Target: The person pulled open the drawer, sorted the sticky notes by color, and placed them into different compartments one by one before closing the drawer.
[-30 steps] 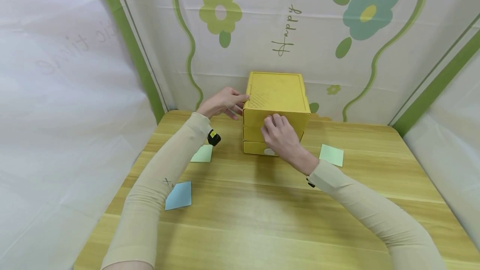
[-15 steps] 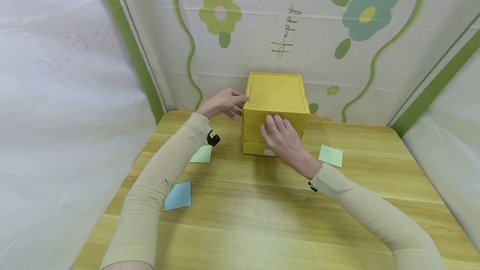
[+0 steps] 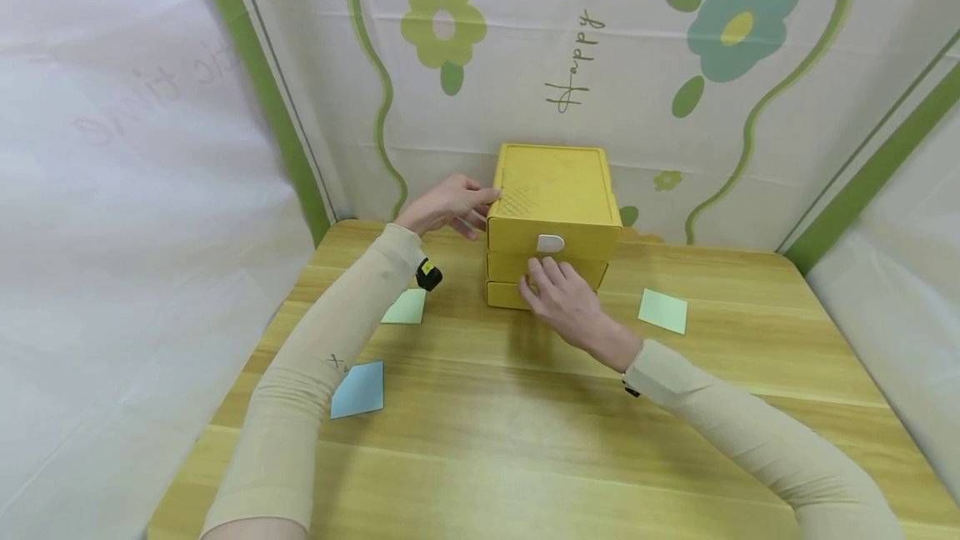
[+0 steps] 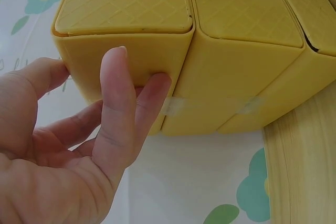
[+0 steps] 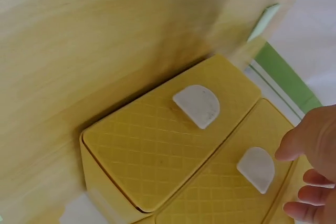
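A yellow drawer box (image 3: 555,182) with three stacked drawers stands at the back of the table. My left hand (image 3: 448,205) rests against its left side near the top, thumb at the upper edge. In the left wrist view, the extended fingers (image 4: 118,93) touch the side wall. My right hand (image 3: 566,300) is in front of the middle and bottom drawers, fingers slightly bent and nothing held. A white handle (image 3: 551,243) shows on the top drawer. In the right wrist view, the middle drawer's handle (image 5: 256,169) sits just beside the hand, apart from it.
A green paper square (image 3: 663,311) lies right of the box, with another green square (image 3: 405,307) and a blue square (image 3: 357,390) by the left arm. Behind the wooden table (image 3: 480,440) hangs a flower-printed cloth (image 3: 480,107).
My right hand has come off the top drawer's front and moved down, uncovering its white handle. The left hand stays against the box, which has not moved.
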Demonstrator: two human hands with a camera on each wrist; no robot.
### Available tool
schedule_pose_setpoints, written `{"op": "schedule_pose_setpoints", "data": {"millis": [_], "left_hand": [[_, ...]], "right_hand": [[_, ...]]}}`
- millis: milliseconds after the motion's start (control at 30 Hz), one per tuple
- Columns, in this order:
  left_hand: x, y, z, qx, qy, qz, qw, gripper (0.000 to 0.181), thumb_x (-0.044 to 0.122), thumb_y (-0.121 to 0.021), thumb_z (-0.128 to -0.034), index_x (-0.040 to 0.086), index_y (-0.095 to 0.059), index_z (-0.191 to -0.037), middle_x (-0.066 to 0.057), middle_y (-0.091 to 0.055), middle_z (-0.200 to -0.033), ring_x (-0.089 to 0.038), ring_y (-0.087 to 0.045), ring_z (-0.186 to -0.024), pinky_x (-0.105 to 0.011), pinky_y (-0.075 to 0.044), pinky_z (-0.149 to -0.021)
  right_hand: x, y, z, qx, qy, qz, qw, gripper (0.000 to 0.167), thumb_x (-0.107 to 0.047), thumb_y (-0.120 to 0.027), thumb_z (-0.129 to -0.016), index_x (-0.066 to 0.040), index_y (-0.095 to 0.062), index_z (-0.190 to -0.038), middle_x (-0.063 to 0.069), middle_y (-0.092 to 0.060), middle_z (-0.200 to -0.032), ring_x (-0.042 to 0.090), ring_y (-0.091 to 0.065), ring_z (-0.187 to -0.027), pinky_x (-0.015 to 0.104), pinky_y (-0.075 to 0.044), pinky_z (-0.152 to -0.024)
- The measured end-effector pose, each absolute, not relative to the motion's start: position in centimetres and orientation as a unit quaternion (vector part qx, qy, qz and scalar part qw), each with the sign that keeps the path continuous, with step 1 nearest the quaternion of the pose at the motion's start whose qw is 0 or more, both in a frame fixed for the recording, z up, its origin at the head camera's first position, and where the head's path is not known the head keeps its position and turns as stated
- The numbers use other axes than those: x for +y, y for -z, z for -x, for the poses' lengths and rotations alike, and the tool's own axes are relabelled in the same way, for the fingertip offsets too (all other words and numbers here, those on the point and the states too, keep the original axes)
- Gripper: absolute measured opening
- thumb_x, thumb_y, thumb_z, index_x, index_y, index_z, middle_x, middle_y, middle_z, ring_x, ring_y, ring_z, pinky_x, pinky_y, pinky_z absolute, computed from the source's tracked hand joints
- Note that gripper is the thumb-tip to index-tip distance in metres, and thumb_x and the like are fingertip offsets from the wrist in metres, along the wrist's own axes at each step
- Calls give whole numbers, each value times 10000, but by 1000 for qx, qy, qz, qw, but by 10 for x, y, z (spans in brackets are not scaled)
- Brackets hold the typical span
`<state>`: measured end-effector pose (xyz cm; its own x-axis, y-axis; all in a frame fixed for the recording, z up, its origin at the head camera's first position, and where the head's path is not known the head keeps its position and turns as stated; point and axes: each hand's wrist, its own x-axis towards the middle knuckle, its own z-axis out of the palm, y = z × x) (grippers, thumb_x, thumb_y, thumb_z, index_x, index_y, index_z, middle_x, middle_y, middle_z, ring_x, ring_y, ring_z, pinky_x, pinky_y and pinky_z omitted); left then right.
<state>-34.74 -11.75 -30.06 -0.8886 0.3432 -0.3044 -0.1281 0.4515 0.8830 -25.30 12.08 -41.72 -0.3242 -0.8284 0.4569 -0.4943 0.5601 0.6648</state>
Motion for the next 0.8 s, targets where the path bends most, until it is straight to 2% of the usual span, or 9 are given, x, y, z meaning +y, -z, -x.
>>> {"op": "schedule_pose_setpoints", "data": {"millis": [200,333,567,800], "left_hand": [[-117,300,348,823,-517,-66,226,409,384,-533,-1011,42,-631,-1213,-164,-636,-1181,-330,-667,-1070,-374,-631,-751],[-117,300,348,818,-524,-67,228,395,371,-538,-1011,33,-641,-1189,-191,-629,-1206,-351,-661,-1076,-356,-632,-705],[-117,300,348,814,-529,-72,231,384,368,-546,-1008,32,-657,-1157,-203,-625,-1216,-326,-677,-1022,-334,-628,-666],[-118,301,350,811,-531,-74,234,384,370,-545,-1008,32,-655,-1152,-212,-622,-1217,-353,-665,-1051,-340,-628,-669]], "right_hand": [[120,426,258,-793,224,-417,383,374,-113,-775,-785,-91,-659,-1140,178,-582,-1169,298,-567,-944,302,-526,-673],[121,431,261,-803,228,-403,376,322,-110,-748,-837,-100,-658,-1147,174,-568,-1164,287,-542,-913,303,-500,-652],[122,437,265,-809,226,-396,372,338,-93,-764,-819,-89,-647,-1136,174,-554,-1132,276,-523,-863,296,-490,-628],[122,439,269,-811,219,-402,364,265,-37,-690,-858,-43,-644,-1119,180,-541,-1087,272,-508,-841,289,-488,-628]]}}
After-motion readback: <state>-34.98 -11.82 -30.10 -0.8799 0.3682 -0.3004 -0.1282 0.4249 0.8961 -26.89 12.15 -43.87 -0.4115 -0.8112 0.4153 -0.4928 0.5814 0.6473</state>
